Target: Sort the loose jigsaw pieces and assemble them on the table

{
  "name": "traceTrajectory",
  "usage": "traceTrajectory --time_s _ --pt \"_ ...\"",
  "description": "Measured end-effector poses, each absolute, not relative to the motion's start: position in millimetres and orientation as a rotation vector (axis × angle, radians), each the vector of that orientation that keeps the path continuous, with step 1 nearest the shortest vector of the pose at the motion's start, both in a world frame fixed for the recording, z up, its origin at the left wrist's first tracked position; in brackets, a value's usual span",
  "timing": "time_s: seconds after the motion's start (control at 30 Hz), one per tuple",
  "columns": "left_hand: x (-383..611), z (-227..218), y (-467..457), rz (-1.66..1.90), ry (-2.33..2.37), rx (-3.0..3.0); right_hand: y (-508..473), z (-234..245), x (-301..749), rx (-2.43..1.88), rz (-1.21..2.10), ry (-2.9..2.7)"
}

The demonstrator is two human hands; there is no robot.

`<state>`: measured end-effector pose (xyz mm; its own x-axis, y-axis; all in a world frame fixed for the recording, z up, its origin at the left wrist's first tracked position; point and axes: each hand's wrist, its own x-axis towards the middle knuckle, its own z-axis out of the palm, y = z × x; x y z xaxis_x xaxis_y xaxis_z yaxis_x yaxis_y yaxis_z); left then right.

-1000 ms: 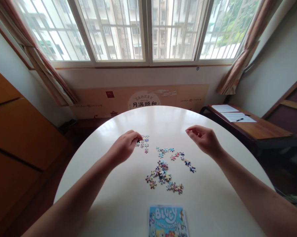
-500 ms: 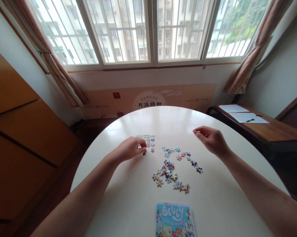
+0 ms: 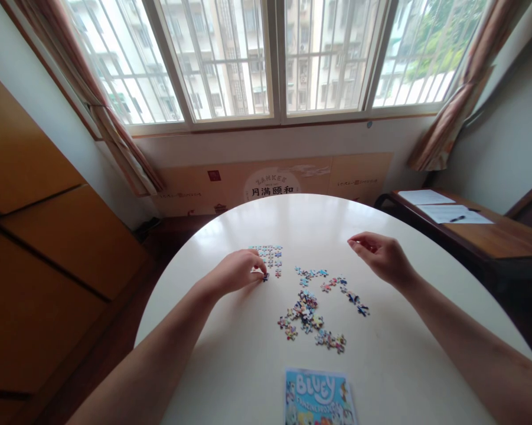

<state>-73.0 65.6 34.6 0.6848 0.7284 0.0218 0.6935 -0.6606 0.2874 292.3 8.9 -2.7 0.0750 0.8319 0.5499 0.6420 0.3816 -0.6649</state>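
Note:
My left hand (image 3: 241, 270) rests low over the white round table, thumb and index finger closed on a dark jigsaw puzzle piece (image 3: 266, 277). Just beyond it, small puzzle pieces (image 3: 278, 255) lie in neat spaced rows, partly covered by the hand. To the right, my right hand (image 3: 376, 252) hovers above the tabletop with fingers curled and thumb against them; whether anything is between the fingertips cannot be seen. Between the hands lies a loose heap of puzzle pieces (image 3: 306, 310), with a scattered arc of other pieces (image 3: 353, 298) beside it.
A blue Bluey picture sheet (image 3: 319, 398) lies at the near side of the round table (image 3: 221, 366). Behind the table, a printed cardboard panel (image 3: 310, 174) stands below the barred windows. On the right is a wooden side table (image 3: 509, 236) with papers (image 3: 454, 213) and a pen.
My left hand has shifted slightly, with the dark piece still at its fingertips, below the rows. My right hand stays nearly the same. The whole view has moved a little.

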Motion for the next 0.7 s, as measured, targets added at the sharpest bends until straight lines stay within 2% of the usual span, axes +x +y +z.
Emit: traceTrajectory --time_s 0.7 --pt "-63 23 62 0.311 1.246 2.653 6 -5 282 -1.311 0.304 -1.699"
